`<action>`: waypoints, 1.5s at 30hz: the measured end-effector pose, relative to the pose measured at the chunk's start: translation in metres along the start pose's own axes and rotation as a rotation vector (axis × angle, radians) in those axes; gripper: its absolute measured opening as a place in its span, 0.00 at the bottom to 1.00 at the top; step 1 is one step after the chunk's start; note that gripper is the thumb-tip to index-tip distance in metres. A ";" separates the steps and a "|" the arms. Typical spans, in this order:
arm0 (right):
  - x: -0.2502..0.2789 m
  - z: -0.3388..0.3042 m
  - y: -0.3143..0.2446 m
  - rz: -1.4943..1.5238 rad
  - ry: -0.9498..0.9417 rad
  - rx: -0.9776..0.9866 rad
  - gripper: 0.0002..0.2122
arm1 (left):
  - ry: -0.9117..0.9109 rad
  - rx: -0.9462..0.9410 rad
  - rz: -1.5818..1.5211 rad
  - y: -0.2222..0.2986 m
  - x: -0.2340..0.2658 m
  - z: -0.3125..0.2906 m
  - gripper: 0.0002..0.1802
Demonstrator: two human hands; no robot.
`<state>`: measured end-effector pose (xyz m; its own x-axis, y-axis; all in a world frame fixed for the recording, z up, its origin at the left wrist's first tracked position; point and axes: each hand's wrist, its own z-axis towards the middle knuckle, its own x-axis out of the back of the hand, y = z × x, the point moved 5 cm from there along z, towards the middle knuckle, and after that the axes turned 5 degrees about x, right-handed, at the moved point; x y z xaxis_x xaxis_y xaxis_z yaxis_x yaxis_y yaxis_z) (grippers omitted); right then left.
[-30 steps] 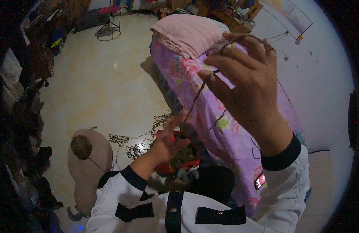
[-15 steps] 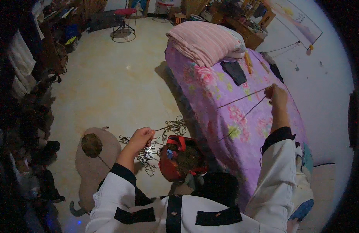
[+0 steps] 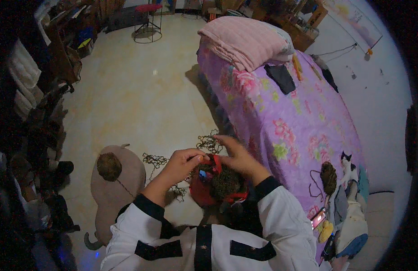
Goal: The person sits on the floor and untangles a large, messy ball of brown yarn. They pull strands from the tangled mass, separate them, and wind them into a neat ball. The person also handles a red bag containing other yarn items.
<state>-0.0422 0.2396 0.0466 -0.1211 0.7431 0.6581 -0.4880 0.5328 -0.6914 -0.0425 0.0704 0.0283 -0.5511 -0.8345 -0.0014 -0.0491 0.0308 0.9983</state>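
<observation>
I've got a dimly lit, shiny cream flr (image 3: 136, 95), purp floral-covered bed (image 3: 303, 113) nr lt-grey wall (image 3: 382, 108), red-topped stool (image 3: 148, 8) at far end.

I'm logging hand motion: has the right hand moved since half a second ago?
Yes: judged against the purple bedcover, the right hand has moved left and lower in the picture, from over it to near the red container.

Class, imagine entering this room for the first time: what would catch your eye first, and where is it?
Probably the purple flowered cover filling the right side, with a folded pink quilt at its far end. Next, the left hand and right hand, close together over a red container holding brown yarn, low in the centre.
</observation>
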 end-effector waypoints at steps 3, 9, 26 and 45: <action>-0.036 0.008 -0.034 0.396 -0.256 -0.331 0.15 | 0.019 -0.010 0.009 0.003 -0.001 -0.003 0.09; 0.060 0.004 -0.022 0.602 0.355 -0.416 0.07 | 0.053 0.159 -0.112 -0.011 0.019 -0.004 0.14; 0.134 -0.093 0.103 -0.197 0.264 -0.761 0.13 | 0.089 0.263 -0.403 -0.027 0.025 -0.002 0.09; 0.200 -0.096 0.054 0.865 1.235 -0.445 0.10 | 0.317 0.159 -0.129 -0.035 0.031 0.002 0.14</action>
<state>-0.0102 0.4560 0.1126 0.6444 0.6142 -0.4555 -0.3371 -0.3065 -0.8902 -0.0591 0.0447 -0.0070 -0.2476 -0.9653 -0.0837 -0.2433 -0.0217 0.9697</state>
